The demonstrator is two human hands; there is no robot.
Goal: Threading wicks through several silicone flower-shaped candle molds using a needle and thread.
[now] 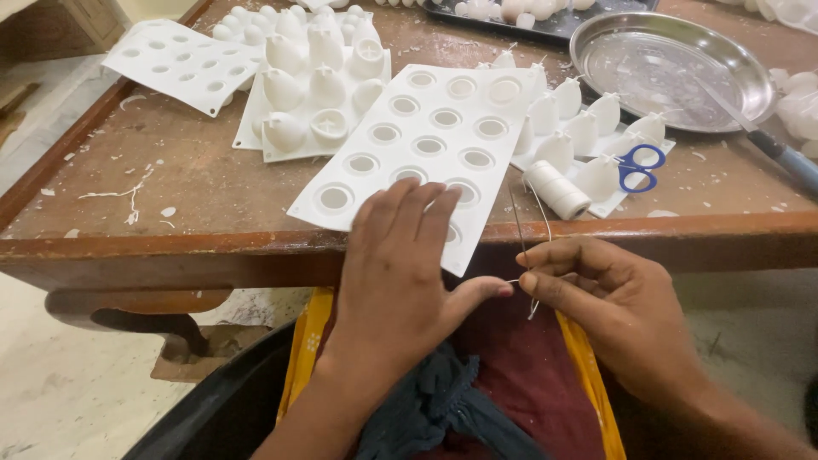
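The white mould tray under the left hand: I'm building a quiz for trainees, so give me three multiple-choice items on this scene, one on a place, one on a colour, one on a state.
1. Where does the spool of white thread lie?
A. in the steel plate
B. on the table beside the scissors
C. on the floor

2. What colour are the scissors' handles?
A. blue
B. red
C. black

3. How is the left hand on the mould tray?
A. clenched in a fist
B. lifted clear
C. flat, fingers spread

Key: B, it lies left of the scissors; A, the loops are blue; C, the fingers press on the tray's near edge.
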